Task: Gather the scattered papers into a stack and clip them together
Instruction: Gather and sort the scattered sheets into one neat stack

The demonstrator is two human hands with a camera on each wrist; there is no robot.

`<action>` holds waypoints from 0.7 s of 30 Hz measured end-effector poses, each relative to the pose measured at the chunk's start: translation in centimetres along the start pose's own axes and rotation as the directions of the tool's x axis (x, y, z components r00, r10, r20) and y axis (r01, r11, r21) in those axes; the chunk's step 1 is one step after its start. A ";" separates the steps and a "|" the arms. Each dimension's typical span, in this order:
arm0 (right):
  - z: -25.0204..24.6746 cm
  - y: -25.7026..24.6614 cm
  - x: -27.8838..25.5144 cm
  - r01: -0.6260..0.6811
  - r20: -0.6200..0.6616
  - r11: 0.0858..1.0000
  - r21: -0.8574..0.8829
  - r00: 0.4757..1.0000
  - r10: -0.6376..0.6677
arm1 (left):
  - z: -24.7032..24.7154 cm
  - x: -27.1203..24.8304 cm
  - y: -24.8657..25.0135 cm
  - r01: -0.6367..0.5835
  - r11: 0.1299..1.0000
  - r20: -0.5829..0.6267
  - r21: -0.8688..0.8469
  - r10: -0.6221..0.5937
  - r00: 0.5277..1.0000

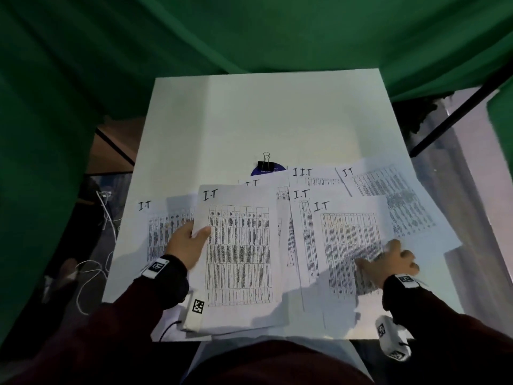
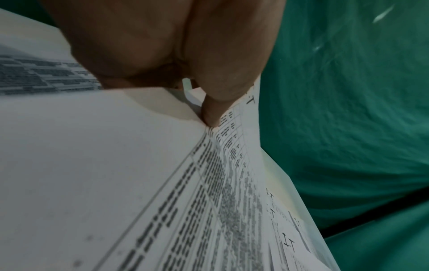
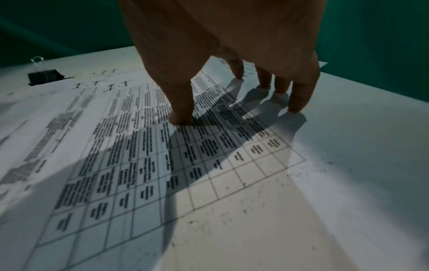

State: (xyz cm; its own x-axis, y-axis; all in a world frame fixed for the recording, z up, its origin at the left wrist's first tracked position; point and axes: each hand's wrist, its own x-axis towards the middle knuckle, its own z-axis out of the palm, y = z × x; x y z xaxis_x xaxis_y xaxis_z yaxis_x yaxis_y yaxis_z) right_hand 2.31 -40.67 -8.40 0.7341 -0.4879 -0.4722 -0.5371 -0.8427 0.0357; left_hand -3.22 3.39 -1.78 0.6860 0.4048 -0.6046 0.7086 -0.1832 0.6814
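Note:
Several printed sheets with tables and "I.T" headings lie spread over the near half of a white table [image 1: 249,112]. My left hand [image 1: 191,240] pinches the left edge of a small lifted bundle of sheets [image 1: 238,254], thumb on top; the left wrist view shows the thumb [image 2: 213,113] pressing the papers [image 2: 116,183]. My right hand [image 1: 388,262] rests with spread straight fingers on a sheet at the right [image 1: 349,245]; its fingertips [image 3: 181,119] touch the paper [image 3: 162,174]. A black binder clip [image 1: 267,163] stands behind the papers, also seen in the right wrist view as the clip [image 3: 45,78].
A dark blue disc [image 1: 268,172] lies partly under the clip and papers. Green cloth [image 1: 249,31] hangs behind and left of the table. White cables [image 1: 105,218] trail on the floor at left. A black rod [image 1: 455,118] slants past the table's right far corner.

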 end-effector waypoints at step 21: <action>-7.6 2.9 -4.8 0.299 -0.170 0.337 0.893 0.917 -0.361 | 0.1 -3.2 -1.5 -0.128 0.991 -0.092 -0.042 0.124 0.988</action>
State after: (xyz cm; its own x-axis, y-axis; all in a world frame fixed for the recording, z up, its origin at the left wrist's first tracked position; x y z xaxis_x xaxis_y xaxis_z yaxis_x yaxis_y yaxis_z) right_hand 0.38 -42.49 0.69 0.9379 -0.1816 -0.2957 -0.3325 -0.2265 -0.9155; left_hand -6.44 2.26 -0.94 0.7507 0.4592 -0.4750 0.6071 -0.1960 0.7700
